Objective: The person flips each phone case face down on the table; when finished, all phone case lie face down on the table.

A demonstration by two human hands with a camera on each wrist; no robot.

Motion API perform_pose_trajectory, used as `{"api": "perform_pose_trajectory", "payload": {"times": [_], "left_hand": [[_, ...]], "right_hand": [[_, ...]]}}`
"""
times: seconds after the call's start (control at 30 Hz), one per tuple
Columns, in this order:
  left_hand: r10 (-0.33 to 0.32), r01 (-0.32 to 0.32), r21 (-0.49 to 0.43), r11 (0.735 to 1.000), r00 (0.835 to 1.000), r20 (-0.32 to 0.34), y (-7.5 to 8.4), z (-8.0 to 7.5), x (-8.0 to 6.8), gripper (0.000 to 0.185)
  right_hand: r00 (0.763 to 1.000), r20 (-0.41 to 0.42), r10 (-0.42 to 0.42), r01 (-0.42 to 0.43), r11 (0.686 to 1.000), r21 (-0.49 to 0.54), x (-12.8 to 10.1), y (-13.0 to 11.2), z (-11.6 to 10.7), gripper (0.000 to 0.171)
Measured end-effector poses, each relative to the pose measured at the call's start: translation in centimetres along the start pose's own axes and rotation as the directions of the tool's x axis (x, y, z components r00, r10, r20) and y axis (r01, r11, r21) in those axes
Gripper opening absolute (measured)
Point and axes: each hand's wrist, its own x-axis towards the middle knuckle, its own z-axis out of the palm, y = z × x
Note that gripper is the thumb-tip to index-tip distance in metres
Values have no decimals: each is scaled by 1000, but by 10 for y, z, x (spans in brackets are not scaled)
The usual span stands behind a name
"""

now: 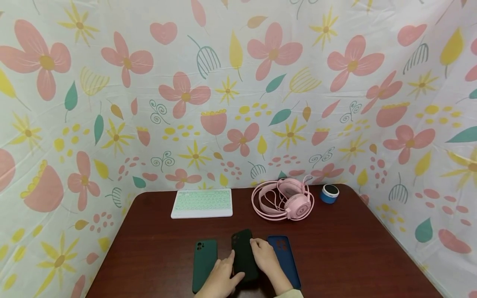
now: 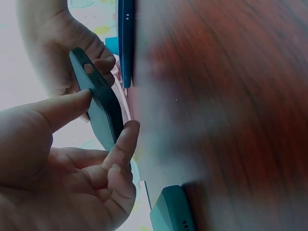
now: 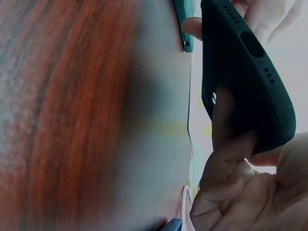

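Black case (image 1: 244, 255): we pinch its edges with left hand (image 1: 220, 278) and right hand (image 1: 265, 255), lifted between green case (image 1: 204, 262) and blue case (image 1: 285, 260)

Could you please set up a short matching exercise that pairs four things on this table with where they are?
Things:
1. dark phone case
2. blue phone case
3. keyboard
4. small speaker

Places:
A. far right of the table, beside the pink headphones
B. held up off the table between both hands
C. far left of the table, near the cloth wall
D. flat on the table, just right of the right hand

Pairs: 1-B, 2-D, 3-C, 4-A
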Motion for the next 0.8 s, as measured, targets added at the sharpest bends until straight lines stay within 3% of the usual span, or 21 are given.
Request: {"api": "perform_pose_trajectory", "payload": {"times": [0.57, 0.8], "left_hand": [[-35, 35, -1, 999, 999, -23, 2, -4, -1, 77], [-54, 55, 37, 998, 998, -31, 1, -4, 0, 77]], "right_hand": [[995, -104, 5, -19, 991, -133, 0, 9, 8, 33], [995, -97, 35, -48, 990, -134, 1, 10, 9, 31]]}}
